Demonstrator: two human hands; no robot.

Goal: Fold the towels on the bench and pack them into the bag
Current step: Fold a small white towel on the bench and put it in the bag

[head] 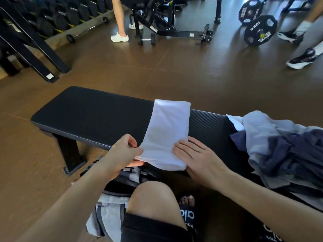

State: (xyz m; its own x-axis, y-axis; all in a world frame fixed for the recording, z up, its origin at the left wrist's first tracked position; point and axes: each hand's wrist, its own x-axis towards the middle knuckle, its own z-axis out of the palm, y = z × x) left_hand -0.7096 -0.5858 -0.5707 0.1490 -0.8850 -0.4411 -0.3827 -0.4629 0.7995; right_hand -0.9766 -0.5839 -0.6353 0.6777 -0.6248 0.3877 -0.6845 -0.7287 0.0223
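Observation:
A white towel (166, 135), folded into a long strip, lies across the black bench (90, 117) with its near end hanging over the front edge. My left hand (122, 154) pinches the strip's near left corner. My right hand (194, 154) lies flat, fingers spread, against the strip's near right edge. A heap of unfolded grey and dark blue towels (283, 151) sits on the bench's right end. The dark bag (118, 182) stands open on the floor under my left forearm, with pale grey towels (111, 212) inside.
My bare knee (150, 198) and sandalled foot (187, 206) are in front of the bench. Beyond the bench is brown floor with a dumbbell rack (52, 20), a weight machine (166, 20), weight plates (260, 30) and other people's legs (120, 23).

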